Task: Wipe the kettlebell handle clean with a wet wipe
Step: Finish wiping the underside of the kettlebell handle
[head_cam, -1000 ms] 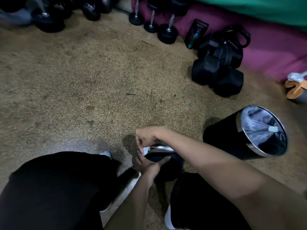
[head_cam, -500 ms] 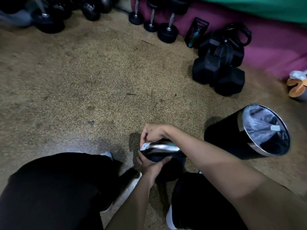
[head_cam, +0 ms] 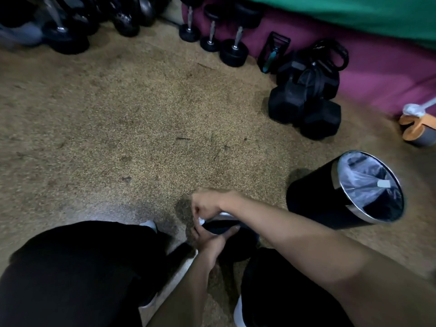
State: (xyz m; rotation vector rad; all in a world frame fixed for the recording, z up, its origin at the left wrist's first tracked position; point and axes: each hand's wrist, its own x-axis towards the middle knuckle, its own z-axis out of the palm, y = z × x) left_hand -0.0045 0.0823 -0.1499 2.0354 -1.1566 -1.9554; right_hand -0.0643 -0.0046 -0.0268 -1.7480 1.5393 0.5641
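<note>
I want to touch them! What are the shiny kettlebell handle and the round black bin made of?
The curved silver kettlebell handle looks like polished metal: it gleams brightly. The round black bin seems glossy metal or plastic, with a chrome-like rim; a clear crinkly plastic bag lines it.

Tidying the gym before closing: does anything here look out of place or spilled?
Nothing spilled or broken shows. Only the black hex dumbbells by the maroon mat lie heaped on each other, unlike the round dumbbells standing on end in a row.
</note>
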